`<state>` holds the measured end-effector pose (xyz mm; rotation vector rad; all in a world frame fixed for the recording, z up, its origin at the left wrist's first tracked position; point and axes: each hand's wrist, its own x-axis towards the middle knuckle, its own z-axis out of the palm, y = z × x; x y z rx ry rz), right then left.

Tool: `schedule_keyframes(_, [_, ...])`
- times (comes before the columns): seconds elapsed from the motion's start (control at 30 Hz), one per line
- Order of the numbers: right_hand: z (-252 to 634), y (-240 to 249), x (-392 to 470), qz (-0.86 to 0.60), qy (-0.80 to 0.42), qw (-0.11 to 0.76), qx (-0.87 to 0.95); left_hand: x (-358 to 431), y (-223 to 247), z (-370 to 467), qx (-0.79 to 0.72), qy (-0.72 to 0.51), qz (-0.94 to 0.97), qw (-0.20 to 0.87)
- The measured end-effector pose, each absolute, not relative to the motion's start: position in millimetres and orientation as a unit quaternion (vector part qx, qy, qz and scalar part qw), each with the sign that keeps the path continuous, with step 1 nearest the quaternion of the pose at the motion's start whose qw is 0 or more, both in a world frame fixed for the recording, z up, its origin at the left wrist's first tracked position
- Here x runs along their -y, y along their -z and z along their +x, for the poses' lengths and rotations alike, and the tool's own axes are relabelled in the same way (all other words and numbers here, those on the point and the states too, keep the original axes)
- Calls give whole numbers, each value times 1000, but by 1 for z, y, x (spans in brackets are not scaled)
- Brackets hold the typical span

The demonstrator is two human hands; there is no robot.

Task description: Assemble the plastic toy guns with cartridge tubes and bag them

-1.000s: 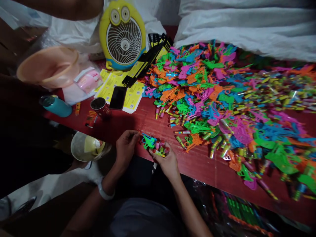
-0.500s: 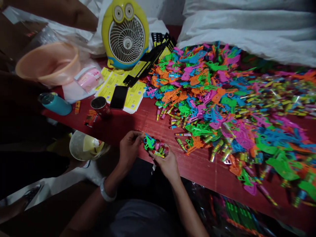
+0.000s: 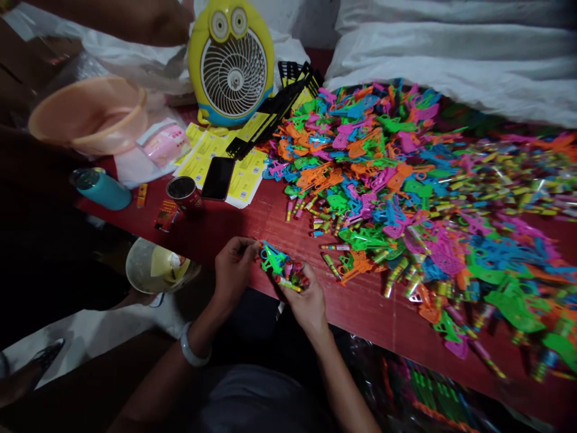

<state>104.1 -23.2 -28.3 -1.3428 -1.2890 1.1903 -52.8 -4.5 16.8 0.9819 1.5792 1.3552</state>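
Note:
My right hand (image 3: 310,300) is closed around a small bunch of wrapped tubes (image 3: 291,281) in yellow, pink and red. Above these tubes, green and blue plastic toys (image 3: 273,260) shaped like small guns stick out of the same bunch. At the bunch's left end, my left hand (image 3: 234,267) pinches with thumb and index finger at the tip of the blue toy; exactly what lies between the fingertips is too small to make out. Both hands are over the near edge of the red table (image 3: 265,225).
A big heap of coloured plastic toys (image 3: 360,144) and tubes (image 3: 505,180) spreads right. A yellow fan (image 3: 234,75), phone (image 3: 219,178), cup (image 3: 184,193), blue bottle (image 3: 103,189) and orange basin (image 3: 90,123) stand left. Another person's arm (image 3: 108,21) reaches across behind. A bucket (image 3: 148,267) hangs below.
My hands have stayed almost in place, with the bunch turned slightly. The other person's arm at upper left has moved right toward the fan.

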Motion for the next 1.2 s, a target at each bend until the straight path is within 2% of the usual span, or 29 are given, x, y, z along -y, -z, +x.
schedule_keyframes(0.5, [106, 27, 23, -542, -487, 424, 537, -1, -17, -51, -629, -538, 383, 411])
schedule_keyframes(0.63, [109, 25, 24, -537, -486, 405, 558, 0, -9, -53, -623, -534, 436, 368])
schedule_keyframes(0.8, [125, 19, 18, -471, -445, 358, 673, -3, -4, -62, -582, -518, 551, 298])
schedule_keyframes(0.93, [129, 9, 13, -464, -417, 345, 701, -2, -4, -62, -604, -502, 552, 280])
schedule_keyframes(1.2, [105, -1, 20, -488, -524, 379, 586, 6, -1, -52, -639, -553, 487, 220])
